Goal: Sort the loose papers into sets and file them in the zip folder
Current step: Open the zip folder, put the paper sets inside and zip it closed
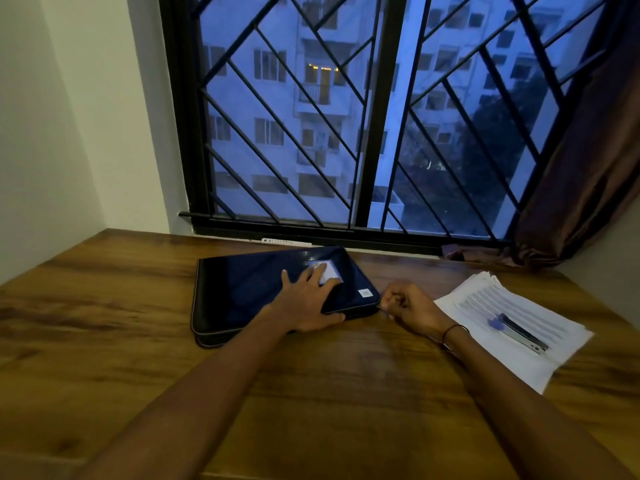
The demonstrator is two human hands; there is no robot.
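Your wooden table [104,306] has a brown, streaked grain and runs up to a light wall with a window [374,116]; black diagonal bars cover the panes, and a pale apartment block in blue dusk light shows through them. A dark brown curtain [588,161] hangs at the window's right edge.

The zip folder [249,289], dark blue with a pale edge trim, lies flat and closed on the table just below the window sill. Your left hand [308,299] rests on the folder's near right part, fingers straight and spread on the cover, thumb along the near edge. Your right hand [408,306] sits at the folder's near right corner, fingers curled together and pinching a small thing there, presumably the zip pull; it is too small to confirm.

Right of the folder, apart from it, the stack of loose papers [485,306] lies printed side up, with a pen-like object [523,332] on top
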